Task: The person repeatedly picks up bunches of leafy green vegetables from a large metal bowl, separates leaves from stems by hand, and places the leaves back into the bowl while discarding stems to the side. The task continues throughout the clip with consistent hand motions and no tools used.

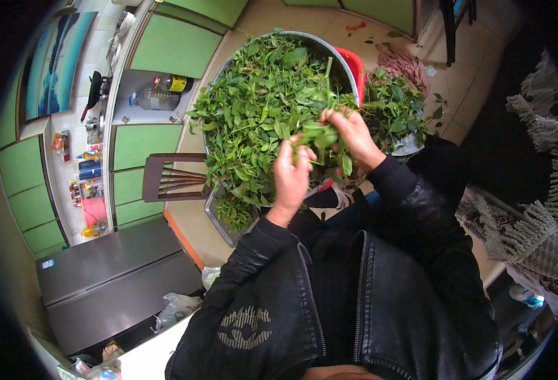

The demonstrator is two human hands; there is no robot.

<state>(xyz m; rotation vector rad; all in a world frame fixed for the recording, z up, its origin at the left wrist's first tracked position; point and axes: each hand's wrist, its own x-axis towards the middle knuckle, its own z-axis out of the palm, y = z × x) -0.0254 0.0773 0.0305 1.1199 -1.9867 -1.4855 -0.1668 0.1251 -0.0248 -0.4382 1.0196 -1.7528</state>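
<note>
A large round metal basin (pixel 288 33) stands before me, heaped with leafy green cuttings (pixel 260 95). Slender green pods, like chili peppers, show among the leaves. Over the basin's near right side, my right hand (pixel 352 135) grips a leafy green stem (pixel 328 71) whose bare end points away from me. Close by on the left, my left hand (pixel 292 178) has its thumb and fingers curled on leaves (pixel 321 135) of the same bunch. These leaves are blurred, and the fingertips are partly hidden by them.
A metal tray (pixel 210 209) with small greens (pixel 234 213) lies at the basin's near left. More cuttings (pixel 393 102) are piled right, beside a pink cloth (pixel 405 66) and a red plastic container (pixel 353 64). A dark wooden chair (pixel 151 178) touches the basin's left side. Green cabinets (pixel 172 45) stand left.
</note>
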